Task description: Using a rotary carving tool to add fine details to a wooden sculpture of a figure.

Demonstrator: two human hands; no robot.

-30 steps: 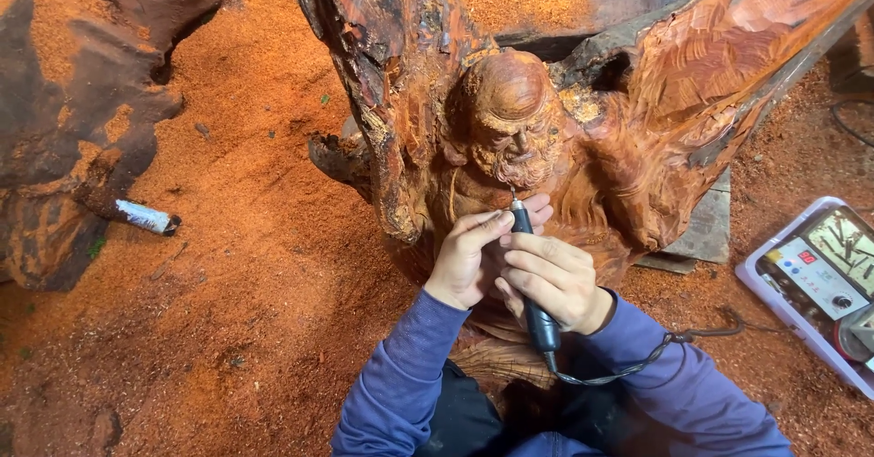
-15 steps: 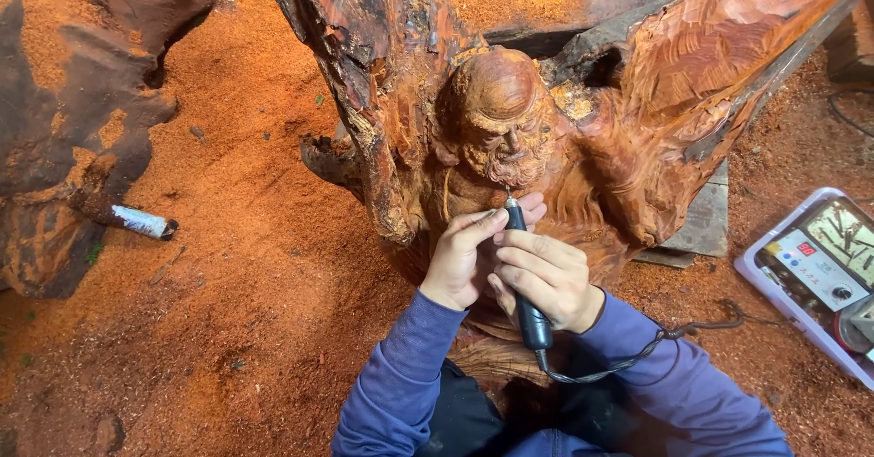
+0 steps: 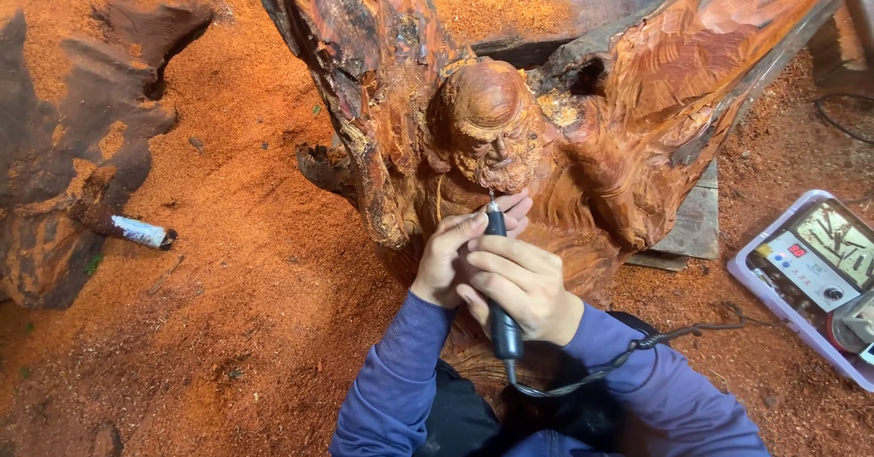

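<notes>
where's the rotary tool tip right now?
Head view, centre: the rotary tool, gripped by the right hand, has its tip at the carved head's beard, beside the left hand.

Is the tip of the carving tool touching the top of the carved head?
No, the carving tool, held in the right hand, has its tip at the beard of the carved head, below the face.

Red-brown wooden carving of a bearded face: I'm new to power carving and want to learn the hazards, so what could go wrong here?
The slim black rotary handpiece, gripped by the right hand, has its bit at the carved beard of the red-brown wooden carving; a slip could gouge fine detail. The left hand steadies the tool near the bit and might get nicked. The black cord trails over the sleeve and could snag.
</notes>
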